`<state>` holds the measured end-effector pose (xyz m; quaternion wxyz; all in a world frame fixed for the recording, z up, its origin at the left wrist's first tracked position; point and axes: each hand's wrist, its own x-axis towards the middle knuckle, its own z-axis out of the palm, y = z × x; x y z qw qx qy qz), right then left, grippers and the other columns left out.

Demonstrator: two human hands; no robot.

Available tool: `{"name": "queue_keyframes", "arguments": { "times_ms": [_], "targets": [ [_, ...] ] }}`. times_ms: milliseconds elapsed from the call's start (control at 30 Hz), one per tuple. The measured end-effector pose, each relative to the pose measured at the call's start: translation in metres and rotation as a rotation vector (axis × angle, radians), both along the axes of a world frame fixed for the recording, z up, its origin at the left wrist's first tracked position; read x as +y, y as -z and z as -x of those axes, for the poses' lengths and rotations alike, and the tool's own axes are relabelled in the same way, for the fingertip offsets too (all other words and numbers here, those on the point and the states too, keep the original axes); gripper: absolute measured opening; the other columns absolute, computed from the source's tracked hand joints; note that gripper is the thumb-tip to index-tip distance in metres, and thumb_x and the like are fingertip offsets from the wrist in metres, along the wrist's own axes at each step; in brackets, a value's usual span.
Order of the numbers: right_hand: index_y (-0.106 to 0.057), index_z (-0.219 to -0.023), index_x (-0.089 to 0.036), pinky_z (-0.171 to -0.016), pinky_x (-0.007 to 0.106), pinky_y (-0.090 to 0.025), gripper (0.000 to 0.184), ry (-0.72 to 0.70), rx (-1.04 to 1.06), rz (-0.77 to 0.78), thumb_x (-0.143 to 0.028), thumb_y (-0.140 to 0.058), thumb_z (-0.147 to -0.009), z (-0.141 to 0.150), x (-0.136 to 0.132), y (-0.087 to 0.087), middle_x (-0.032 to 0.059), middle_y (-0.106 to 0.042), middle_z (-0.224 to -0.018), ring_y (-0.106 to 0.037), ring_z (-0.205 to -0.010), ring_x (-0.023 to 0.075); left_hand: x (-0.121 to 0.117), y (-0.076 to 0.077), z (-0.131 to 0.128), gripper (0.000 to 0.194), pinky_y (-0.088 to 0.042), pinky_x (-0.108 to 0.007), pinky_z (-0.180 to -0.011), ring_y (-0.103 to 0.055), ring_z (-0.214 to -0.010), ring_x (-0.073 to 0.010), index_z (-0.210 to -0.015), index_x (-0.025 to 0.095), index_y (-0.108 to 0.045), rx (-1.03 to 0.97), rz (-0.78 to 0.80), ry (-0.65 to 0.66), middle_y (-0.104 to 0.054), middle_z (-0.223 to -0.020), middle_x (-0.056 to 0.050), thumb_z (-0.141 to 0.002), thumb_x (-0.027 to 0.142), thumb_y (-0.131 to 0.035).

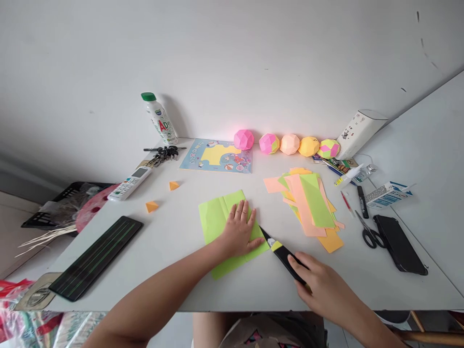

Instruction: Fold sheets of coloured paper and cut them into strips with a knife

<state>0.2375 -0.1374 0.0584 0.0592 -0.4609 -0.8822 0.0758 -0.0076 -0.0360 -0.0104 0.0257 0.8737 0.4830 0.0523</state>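
Observation:
A creased sheet of lime green paper (213,220) lies on the white table in front of me. My left hand (239,229) presses flat on its right half, fingers spread. In my right hand (317,285) is a black and yellow utility knife (288,258), fingers wrapped round its handle. The blade is out and points up and left, its tip close to the paper's right edge; whether it touches the paper I cannot tell. To the right of the knife sits a loose pile of green, pink and orange paper strips (308,203).
Several faceted paper balls (290,144) line the wall behind a blue printed card (217,157). Scissors (372,236), a marker (362,202) and a black phone-like case (400,244) lie right. A remote (129,183), bottle (159,118), keys (166,154) and dark striped panel (96,257) are left.

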Motion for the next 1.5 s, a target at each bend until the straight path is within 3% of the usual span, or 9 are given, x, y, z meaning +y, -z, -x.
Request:
{"name": "queue_keyframes", "arguments": {
  "times_ms": [167, 400, 533, 867, 1000, 1167, 1333, 1500],
  "targets": [
    [-0.062, -0.122, -0.013, -0.072, 0.035, -0.059, 0.046, -0.010, 0.005, 0.025, -0.011, -0.043, -0.081, 0.000, 0.006, -0.005, 0.0149, -0.066, -0.114, -0.067, -0.094, 0.0244, -0.003, -0.002, 0.000, 0.092, -0.008, -0.054, -0.113, -0.010, -0.142, -0.0405, -0.146, 0.006, -0.031, -0.008, -0.007, 0.018, -0.023, -0.152, -0.022, -0.084, 0.075, -0.026],
    [-0.062, -0.122, -0.012, -0.074, 0.030, -0.059, 0.043, -0.018, -0.029, -0.014, -0.013, -0.045, -0.082, -0.013, -0.029, -0.006, 0.0149, -0.066, -0.115, -0.067, -0.097, 0.0237, -0.024, -0.006, -0.011, 0.097, -0.006, -0.056, -0.112, -0.008, -0.142, -0.0425, -0.146, 0.002, -0.028, -0.001, 0.055, 0.120, -0.021, -0.152, -0.026, -0.084, 0.076, -0.018],
    [-0.062, -0.122, -0.013, -0.074, 0.030, -0.059, 0.043, -0.010, -0.017, -0.032, -0.013, -0.045, -0.082, -0.015, -0.035, -0.002, 0.0145, -0.066, -0.115, -0.067, -0.097, 0.0238, -0.028, -0.006, -0.014, 0.098, -0.006, -0.056, -0.111, -0.009, -0.142, -0.0427, -0.145, 0.000, -0.028, 0.009, 0.059, 0.131, -0.020, -0.151, -0.027, -0.084, 0.076, -0.018],
    [-0.063, -0.121, -0.015, -0.068, 0.034, -0.059, 0.048, 0.026, 0.001, -0.005, -0.011, -0.042, -0.078, 0.003, 0.006, -0.001, 0.0150, -0.066, -0.114, -0.068, -0.089, 0.0241, -0.029, -0.001, -0.013, 0.097, -0.005, -0.054, -0.112, -0.009, -0.142, -0.0410, -0.145, 0.002, -0.030, 0.010, -0.020, 0.126, -0.024, -0.152, -0.024, -0.083, 0.076, -0.023],
    [-0.063, -0.122, -0.017, -0.069, 0.034, -0.059, 0.048, 0.014, 0.014, 0.002, -0.011, -0.044, -0.078, 0.004, 0.016, -0.001, 0.0136, -0.067, -0.112, -0.068, -0.090, 0.0235, -0.025, -0.006, -0.010, 0.098, -0.008, -0.053, -0.113, -0.011, -0.142, -0.0398, -0.144, 0.001, -0.032, 0.006, -0.009, 0.140, -0.026, -0.151, -0.023, -0.083, 0.077, -0.021],
    [-0.063, -0.121, -0.016, -0.067, 0.032, -0.059, 0.043, 0.017, 0.015, -0.012, -0.014, -0.042, -0.083, 0.003, 0.013, 0.000, 0.0142, -0.066, -0.113, -0.068, -0.089, 0.0227, -0.004, -0.013, 0.001, 0.062, -0.029, -0.047, -0.108, -0.036, -0.133, -0.0320, -0.130, 0.013, -0.052, -0.047, 0.028, 0.138, -0.047, -0.140, -0.016, -0.093, 0.058, -0.030],
    [-0.063, -0.121, -0.016, -0.068, 0.033, -0.059, 0.042, 0.015, 0.040, -0.026, -0.015, -0.042, -0.084, 0.003, 0.011, -0.001, 0.0145, -0.066, -0.114, -0.067, -0.091, 0.0232, 0.008, 0.002, 0.009, 0.069, -0.024, -0.048, -0.113, -0.022, -0.141, -0.0339, -0.124, 0.010, -0.053, -0.121, -0.046, 0.113, -0.030, -0.150, -0.020, -0.086, 0.067, -0.043],
    [-0.063, -0.121, -0.018, -0.064, 0.032, -0.058, 0.046, 0.018, 0.001, -0.024, -0.012, -0.043, -0.080, 0.008, 0.024, 0.000, 0.0126, -0.067, -0.112, -0.068, -0.087, 0.0221, 0.008, 0.014, 0.009, 0.079, -0.024, -0.051, -0.113, -0.016, -0.143, -0.0327, -0.137, 0.009, -0.039, -0.112, -0.054, 0.112, -0.023, -0.153, -0.021, -0.086, 0.070, -0.036]
  ]
}}
